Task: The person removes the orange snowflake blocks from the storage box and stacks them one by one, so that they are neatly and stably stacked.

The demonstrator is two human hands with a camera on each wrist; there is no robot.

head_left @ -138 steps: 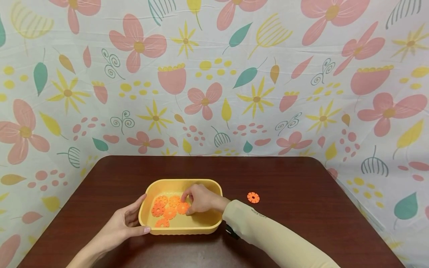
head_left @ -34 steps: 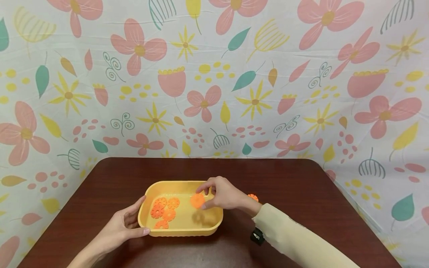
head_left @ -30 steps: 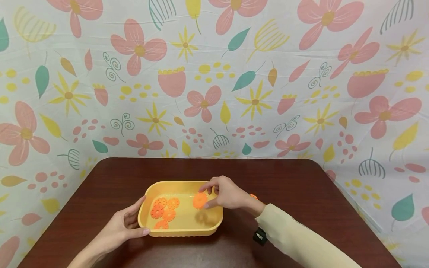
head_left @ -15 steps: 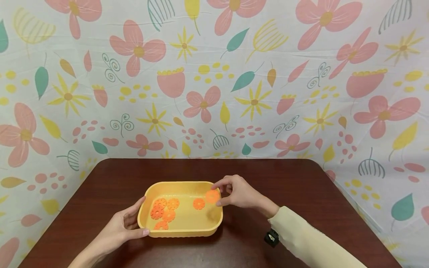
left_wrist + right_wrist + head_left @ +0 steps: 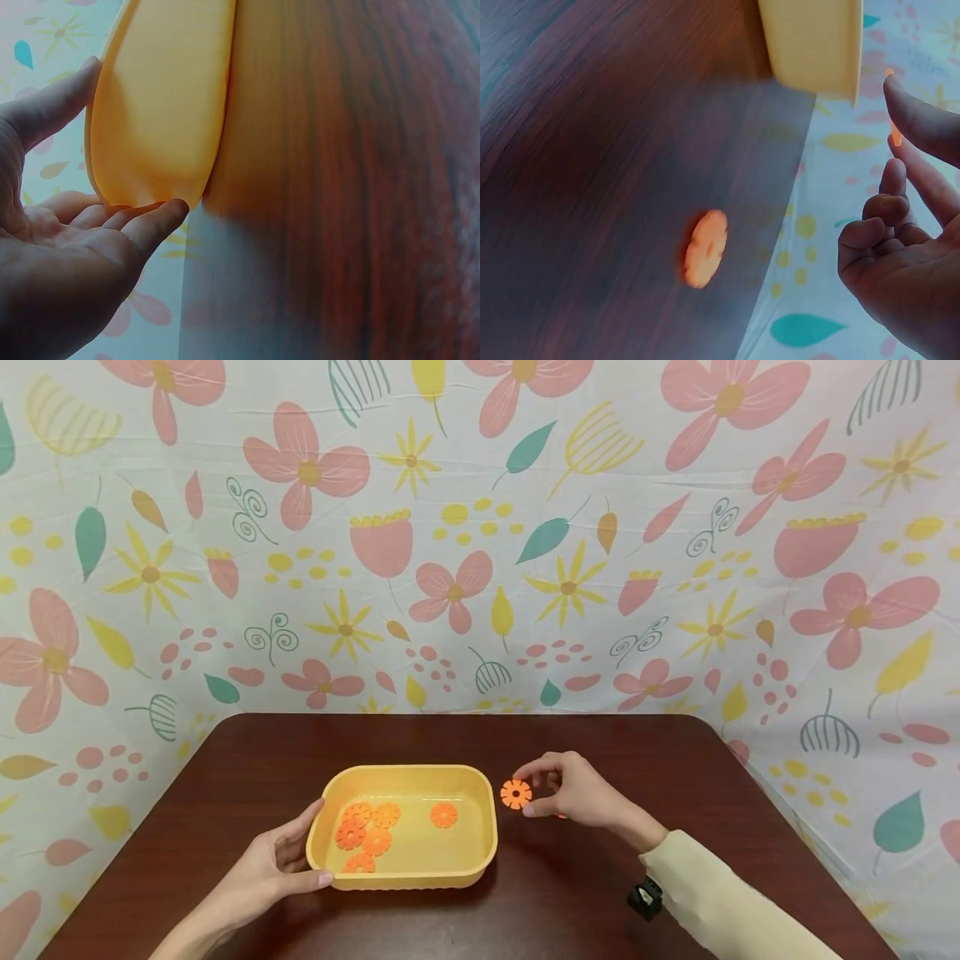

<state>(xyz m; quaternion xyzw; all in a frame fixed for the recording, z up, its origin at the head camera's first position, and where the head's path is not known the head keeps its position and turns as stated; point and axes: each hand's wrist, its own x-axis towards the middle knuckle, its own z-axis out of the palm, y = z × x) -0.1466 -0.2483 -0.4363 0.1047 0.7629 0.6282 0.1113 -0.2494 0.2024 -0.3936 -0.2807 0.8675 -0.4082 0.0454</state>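
Observation:
On the left, my left hand grips the end of a yellow plastic tub, thumb at the front rim and fingers against the side. The left wrist view shows the same hand around the tub's rounded end. My right hand pinches an orange notched disc between thumb and index finger, above the table just right of the tub. Inside the tub, several like discs cluster at the left and one disc lies alone right of centre. Another disc lies on the table, mostly hidden behind the right hand in the head view.
The dark wooden table has rounded far corners. A flower-printed cloth hangs behind it. A small black device is strapped at the right wrist beside the beige sleeve.
My right hand has lifted out of the tub and moved right past its rim with one disc. Another disc has come to lie alone in the tub. The left hand has stayed put.

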